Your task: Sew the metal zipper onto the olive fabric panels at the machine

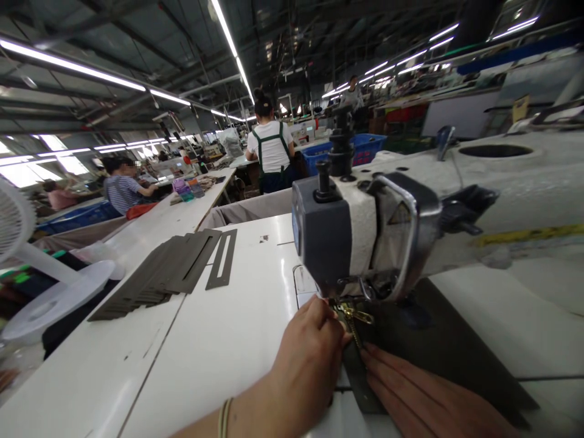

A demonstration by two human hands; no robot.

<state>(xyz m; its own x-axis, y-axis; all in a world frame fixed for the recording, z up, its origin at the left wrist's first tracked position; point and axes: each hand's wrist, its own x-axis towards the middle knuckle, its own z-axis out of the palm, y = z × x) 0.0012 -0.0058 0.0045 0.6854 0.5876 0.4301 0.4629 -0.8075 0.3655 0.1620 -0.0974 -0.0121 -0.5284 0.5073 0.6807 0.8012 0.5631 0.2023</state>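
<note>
A dark grey-green panel (438, 340) lies on the white table under the head of a sewing machine (322, 237). Along its left part runs a brass zipper (355, 333), with a gold zipper pull (360, 314) close to the needle area. My left hand (310, 353) is closed at the zipper's left side, its fingertips beside the presser foot; what they pinch is hidden. Flat on the panel, just right of the zipper, rests my right hand (420, 389) with its fingers stretched out. The needle itself cannot be made out.
A stack of dark cut pieces (159, 271) and one slotted piece (222, 258) lie on the table at the left. A white fan (59, 292) stands at the far left. Blue bins (319, 156) and a person in a white shirt (270, 149) are beyond the table.
</note>
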